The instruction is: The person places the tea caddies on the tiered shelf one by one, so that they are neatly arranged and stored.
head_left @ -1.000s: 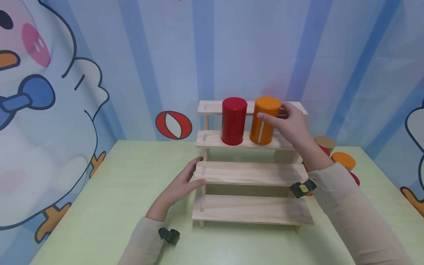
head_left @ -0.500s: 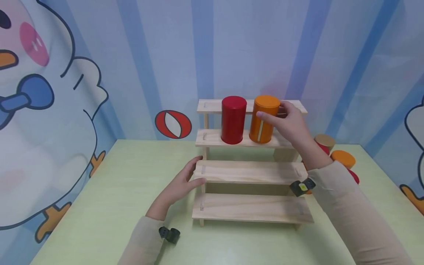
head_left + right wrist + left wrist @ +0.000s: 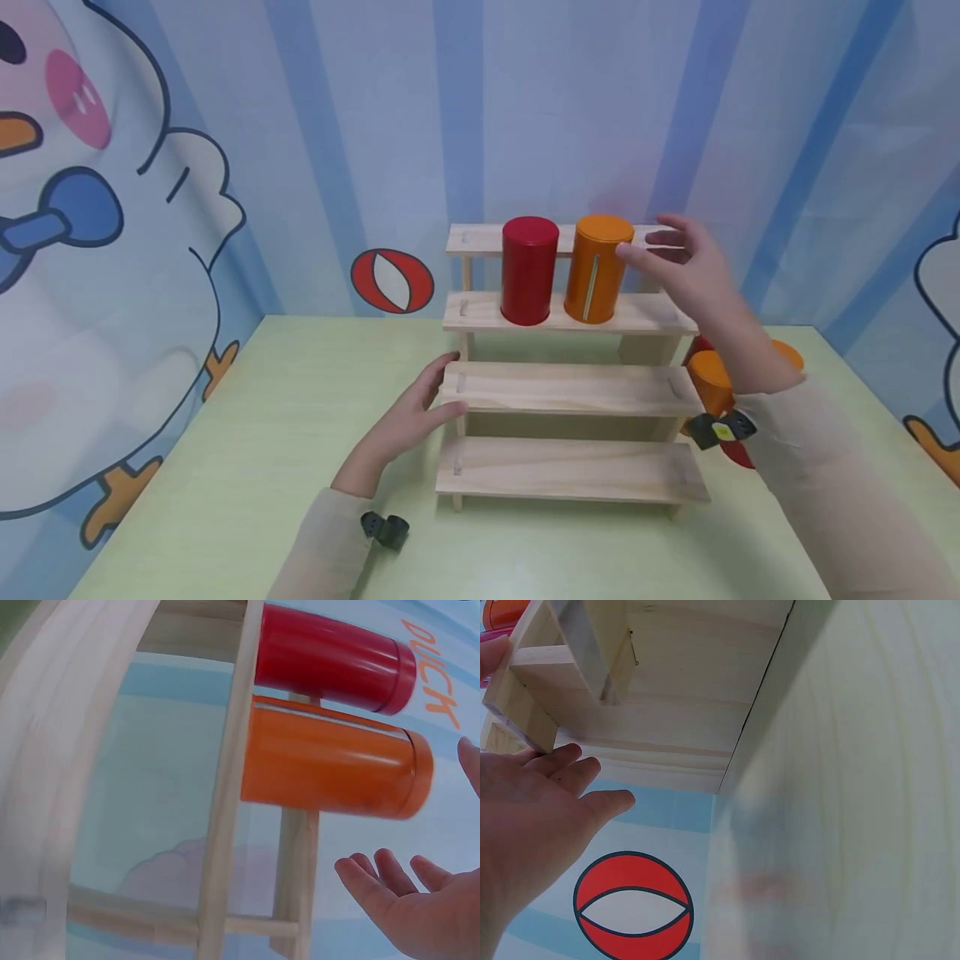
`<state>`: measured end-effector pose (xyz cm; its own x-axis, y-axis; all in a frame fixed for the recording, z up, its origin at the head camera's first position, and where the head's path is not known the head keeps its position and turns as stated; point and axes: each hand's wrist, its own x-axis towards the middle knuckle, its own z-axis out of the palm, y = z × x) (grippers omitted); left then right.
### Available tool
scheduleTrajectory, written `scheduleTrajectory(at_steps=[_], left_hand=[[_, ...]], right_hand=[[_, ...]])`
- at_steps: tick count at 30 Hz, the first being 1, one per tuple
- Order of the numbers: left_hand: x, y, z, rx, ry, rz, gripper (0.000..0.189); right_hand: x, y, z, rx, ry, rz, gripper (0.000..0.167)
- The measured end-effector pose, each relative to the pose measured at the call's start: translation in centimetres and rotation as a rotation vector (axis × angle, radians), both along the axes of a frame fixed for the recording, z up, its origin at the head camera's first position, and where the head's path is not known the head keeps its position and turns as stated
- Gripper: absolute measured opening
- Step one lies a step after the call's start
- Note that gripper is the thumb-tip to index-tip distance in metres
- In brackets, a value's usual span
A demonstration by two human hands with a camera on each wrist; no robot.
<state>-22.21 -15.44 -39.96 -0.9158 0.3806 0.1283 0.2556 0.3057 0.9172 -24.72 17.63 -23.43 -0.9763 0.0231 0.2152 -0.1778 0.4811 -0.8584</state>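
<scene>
A red cylindrical canister (image 3: 529, 272) and an orange canister (image 3: 596, 271) stand upright side by side on the second-highest step of a wooden tiered shelf (image 3: 562, 387). My right hand (image 3: 693, 265) is just right of the orange canister, its fingers spread and holding nothing. In the right wrist view a gap shows between those fingers (image 3: 367, 881) and the orange canister (image 3: 330, 759). My left hand (image 3: 405, 417) rests at the left end of the shelf's third step, thumb in front and fingers behind. From the left wrist view its fingers (image 3: 570, 769) lie extended against the side board.
Several more canisters, such as an orange one (image 3: 708, 375), stand on the pale green table (image 3: 322, 383) right of the shelf, partly hidden by my right forearm. A wall sheet (image 3: 360, 125) with blue stripes and cartoon birds hangs behind.
My right hand has let go of the orange canister and drawn away to the right. Both canisters keep their places, and the left hand has stayed put.
</scene>
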Motion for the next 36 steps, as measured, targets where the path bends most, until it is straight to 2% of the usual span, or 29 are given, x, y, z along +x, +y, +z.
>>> scheduleTrajectory(at_steps=[5, 12, 18, 22, 29, 36], left_hand=[[0.0, 0.0, -0.1, 0.007, -0.019, 0.002, 0.078], [-0.1, 0.1, -0.1, 0.012, -0.025, 0.002, 0.078], [0.0, 0.2, -0.1, 0.01, -0.039, 0.017, 0.078], [0.0, 0.2, 0.0, 0.003, -0.048, 0.024, 0.079], [0.2, 0.2, 0.2, -0.003, -0.05, 0.028, 0.079], [0.1, 0.2, 0.1, 0.0, -0.044, 0.022, 0.079]], right_hand=[[1.5, 1.8, 0.2, 0.046, 0.019, -0.067, 0.088], [3.6, 4.6, 0.1, 0.1, 0.044, -0.074, 0.084], [5.5, 6.8, -0.7, 0.179, 0.052, -0.134, 0.082], [6.3, 8.3, -2.1, 0.216, 0.063, -0.188, 0.079], [7.5, 10.4, -5.0, 0.198, 0.07, -0.283, 0.074], [8.0, 12.1, -8.1, 0.176, 0.04, -0.337, 0.075]])
